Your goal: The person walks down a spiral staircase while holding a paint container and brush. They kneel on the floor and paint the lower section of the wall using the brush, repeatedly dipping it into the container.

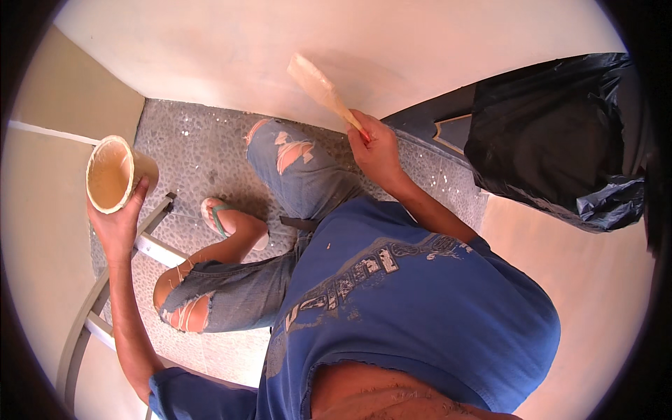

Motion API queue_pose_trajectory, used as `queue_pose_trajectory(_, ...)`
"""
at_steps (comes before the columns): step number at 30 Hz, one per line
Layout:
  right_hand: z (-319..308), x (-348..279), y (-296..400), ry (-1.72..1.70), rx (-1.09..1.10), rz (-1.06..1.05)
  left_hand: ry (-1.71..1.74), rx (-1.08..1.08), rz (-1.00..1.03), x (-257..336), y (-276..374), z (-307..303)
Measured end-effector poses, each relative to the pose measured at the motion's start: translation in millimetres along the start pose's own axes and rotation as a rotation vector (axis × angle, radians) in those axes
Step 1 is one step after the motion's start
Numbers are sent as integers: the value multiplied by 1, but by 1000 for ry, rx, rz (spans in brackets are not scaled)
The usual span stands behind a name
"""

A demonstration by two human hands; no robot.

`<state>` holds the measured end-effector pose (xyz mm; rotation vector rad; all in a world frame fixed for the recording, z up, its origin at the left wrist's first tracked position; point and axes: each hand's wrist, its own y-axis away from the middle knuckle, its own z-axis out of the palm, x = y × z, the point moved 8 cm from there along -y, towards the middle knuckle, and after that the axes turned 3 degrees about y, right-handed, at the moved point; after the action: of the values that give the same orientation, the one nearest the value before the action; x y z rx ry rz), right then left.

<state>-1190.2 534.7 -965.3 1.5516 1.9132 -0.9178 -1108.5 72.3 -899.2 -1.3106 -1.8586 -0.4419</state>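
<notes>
My left hand (116, 227) is wrapped around a cream cylindrical container (146, 167), its open mouth tilted towards me. Cream paint (108, 185) shows inside, and dried paint coats the rim. In my right hand (376, 152) is the handle of a paintbrush (321, 88) with a bit of red near my fingers. Cream paint covers its head, which points up and to the left. Behind the brush stands a pale wall (210, 50); whether the bristles touch it I cannot tell.
A metal ladder (160, 251) stands at the left, below my left hand. Black plastic sheeting (546, 142) hangs at the right over a dark panel (455, 134) with tan trim. Pebbled flooring (184, 149) lies below, and a two-tone wall (79, 84) meets the pale one in a corner.
</notes>
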Motion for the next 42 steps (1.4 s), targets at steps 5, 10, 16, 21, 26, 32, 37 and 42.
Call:
queue_pose_trajectory(5, -29, 9, -2, 25, 95, 78, -8, 3, -19, 1, 1, -6)
queue_pose_trajectory(10, -89, 59, 51, 29, 238, 163, -2, 10, -27, -10, -1, -5)
queue_pose_trajectory(16, -147, 65, 98, 24, 292, 343, -10, 19, -43, -11, 2, -12)
queue_pose_trajectory(21, -155, 62, 120, 105, 281, 390, -43, 10, -11, -5, 1, -12)
queue_pose_trajectory(26, -103, 35, 100, 33, 181, 338, -36, -15, -36, -4, 2, -9)
queue_pose_trajectory(32, -31, -21, 14, -27, 62, 56, 1, -16, -14, -5, 2, -8)
queue_pose_trajectory(37, -40, 5, 5, -39, 189, 0, 27, -23, 22, 5, 4, -9)
queue_pose_trajectory(42, -101, 50, 55, 13, 284, 171, 18, -15, 12, 7, 3, -12)
